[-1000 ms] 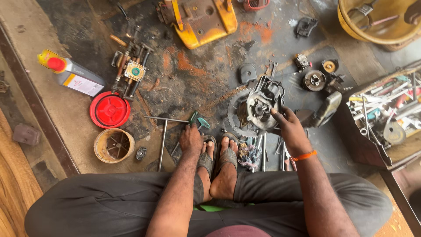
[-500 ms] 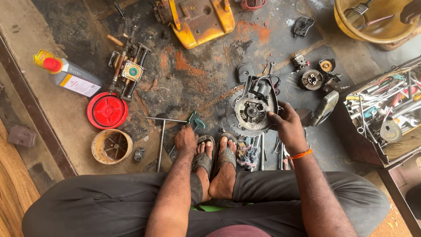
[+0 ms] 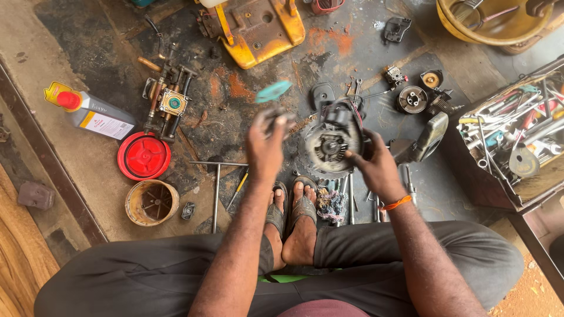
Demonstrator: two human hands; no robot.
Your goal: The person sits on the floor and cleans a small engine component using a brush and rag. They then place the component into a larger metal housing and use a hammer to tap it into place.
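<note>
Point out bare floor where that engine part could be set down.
Bare patches: between the carburettor assembly and left hand; between the yellow housing and flywheel part. Crowded: around the feet and by the toolbox.

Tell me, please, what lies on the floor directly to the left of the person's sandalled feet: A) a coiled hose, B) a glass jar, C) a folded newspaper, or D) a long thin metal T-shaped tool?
D, since a long thin T-shaped metal tool lies on the dark floor just left of the feet, between them and the round tan container.
</note>
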